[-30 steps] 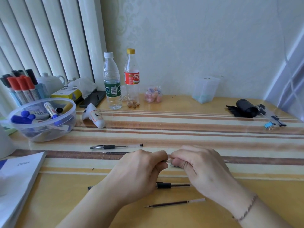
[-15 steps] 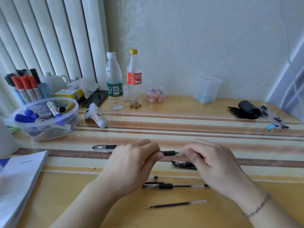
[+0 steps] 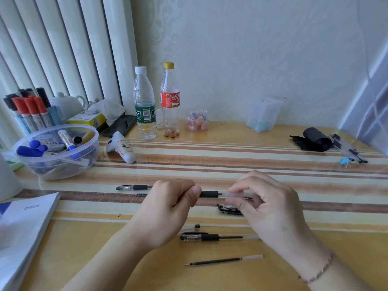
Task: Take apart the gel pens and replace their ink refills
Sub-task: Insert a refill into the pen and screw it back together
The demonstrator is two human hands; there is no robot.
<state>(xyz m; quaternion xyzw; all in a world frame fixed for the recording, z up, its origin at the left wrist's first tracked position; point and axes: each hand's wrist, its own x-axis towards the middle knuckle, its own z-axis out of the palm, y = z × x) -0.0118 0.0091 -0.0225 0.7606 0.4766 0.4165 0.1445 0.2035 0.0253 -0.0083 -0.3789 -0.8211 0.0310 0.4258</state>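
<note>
Your worktop (image 3: 252,143) shows cream, tan and brown stripes. The held gel pen (image 3: 212,194) has a black grip; far bottles (image 3: 145,106) carry green and red labels; left markers (image 3: 31,110) wear red caps.

A gel pen (image 3: 212,194) is being held level above the counter (image 3: 231,160) by both hands: its front end is being pinched by the left hand (image 3: 168,211), its clear barrel by the fingertips of the right hand (image 3: 270,208). Nearer on the counter, another capped pen (image 3: 210,237) and a loose refill (image 3: 222,260) are lying flat, apart from each other.
</note>
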